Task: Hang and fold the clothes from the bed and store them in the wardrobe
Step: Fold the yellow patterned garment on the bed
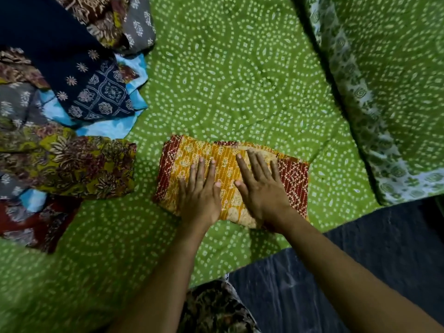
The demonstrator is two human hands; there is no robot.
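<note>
Head view: you are pressing left hand [200,203] and right hand [262,195], fingers straight, on one folded yellow cloth [185,155]; the clothes pile [72,104] left of it is waiting unfolded.

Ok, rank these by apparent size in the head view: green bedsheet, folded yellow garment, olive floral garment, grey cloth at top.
1. green bedsheet
2. folded yellow garment and olive floral garment: about alike, olive one partly covered, so unranked
3. grey cloth

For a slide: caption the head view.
Left hand and right hand press flat on a folded orange garment on the green bedspread beside piled clothes.
</note>
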